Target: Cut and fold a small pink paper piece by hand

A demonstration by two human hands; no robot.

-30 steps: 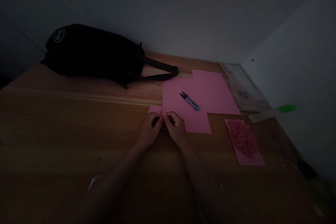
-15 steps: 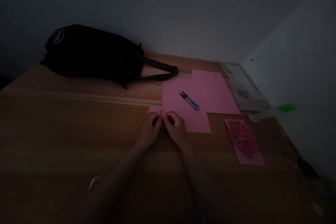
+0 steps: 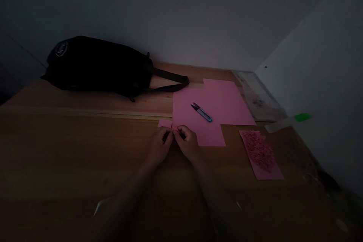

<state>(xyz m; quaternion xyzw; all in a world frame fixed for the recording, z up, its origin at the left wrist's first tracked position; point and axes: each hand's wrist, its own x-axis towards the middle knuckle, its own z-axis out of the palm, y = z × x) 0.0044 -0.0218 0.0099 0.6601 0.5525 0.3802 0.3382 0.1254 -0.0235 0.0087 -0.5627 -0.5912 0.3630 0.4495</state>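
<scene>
Pink scrap (image 3: 174,129) sits between the fingertips of the left hand (image 3: 159,145) and right hand (image 3: 188,145), both pinching it narrowly; fine fingertip work seems the step, likely calling for a steady pinch. Beyond, snips (image 3: 201,112) lie on pink sheets (image 3: 211,136).

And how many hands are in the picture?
2: the left hand and the right hand, close together, fingertips at a small pink piece, nearer than the snips. No other hands show.
</scene>
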